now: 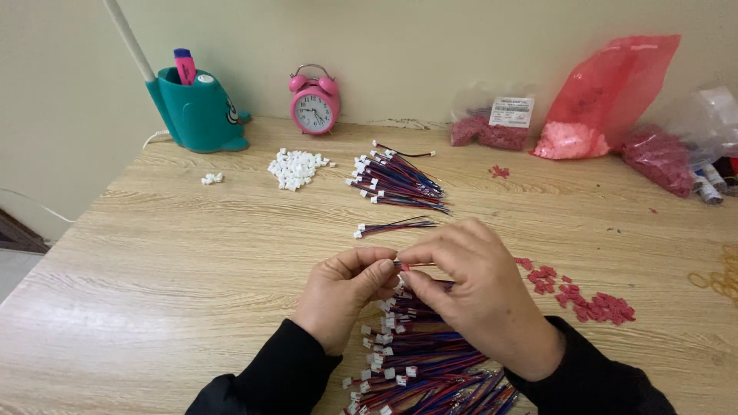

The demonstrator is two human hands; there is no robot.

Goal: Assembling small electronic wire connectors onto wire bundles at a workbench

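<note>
Left hand (344, 296) and right hand (470, 288) meeting at mid-table, fingertips pinched shut on one thin wire (415, 265). Wire's long axis running left to right between the two pinches, held just above the near bundle (419, 361) of red-blue leads with white plugs. Red connectors (584, 300) scattered just right of the right hand, nearer to it than the left. White connectors (294, 167) and finished wires (396, 182) well beyond, toward the wall.

Bare tabletop (177, 261) lies open at 9 o'clock of the left hand (342, 296). At 12 o'clock, a small wire bundle (396, 226) (near the fingertips) obstructs. Red connector pieces (584, 300) block 3 o'clock of the right hand (473, 296); the large wire pile (423, 369) fills 6 o'clock.
</note>
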